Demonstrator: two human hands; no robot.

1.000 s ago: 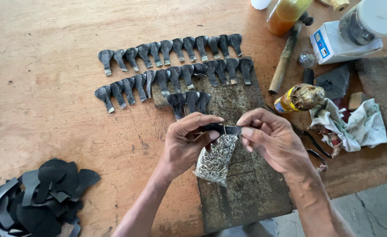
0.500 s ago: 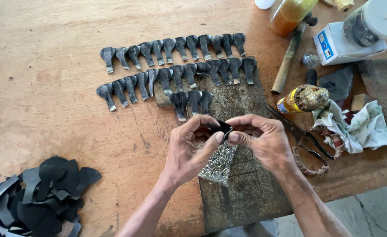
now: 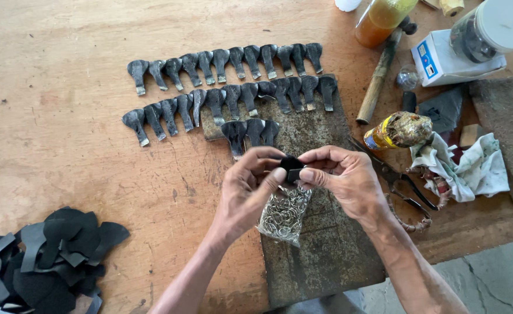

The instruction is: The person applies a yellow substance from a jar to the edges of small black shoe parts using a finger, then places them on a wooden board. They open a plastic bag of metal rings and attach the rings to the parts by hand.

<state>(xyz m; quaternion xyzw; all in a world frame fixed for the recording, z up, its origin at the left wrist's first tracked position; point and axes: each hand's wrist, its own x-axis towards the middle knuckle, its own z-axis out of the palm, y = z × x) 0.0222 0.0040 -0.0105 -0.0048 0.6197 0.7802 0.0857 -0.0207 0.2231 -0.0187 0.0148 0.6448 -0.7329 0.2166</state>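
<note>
Hands meet above a dark slab on the wooden bench (image 3: 64,116): left hand (image 3: 248,192) and right hand (image 3: 346,180) each keep a pinching grip on one small black leather piece (image 3: 291,166), over a clear bag of metal rings (image 3: 282,215). Folding seems underway; steady fingertip pressure comes next.

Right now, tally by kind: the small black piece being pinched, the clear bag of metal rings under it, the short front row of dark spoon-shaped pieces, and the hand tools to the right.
Small black piece: 1
Clear plastic bag of metal rings: 1
Dark spoon-shaped pieces, short front row: 3
Wooden-handled hammer: 1
Dark metal pliers: 1
Total: 7
</note>
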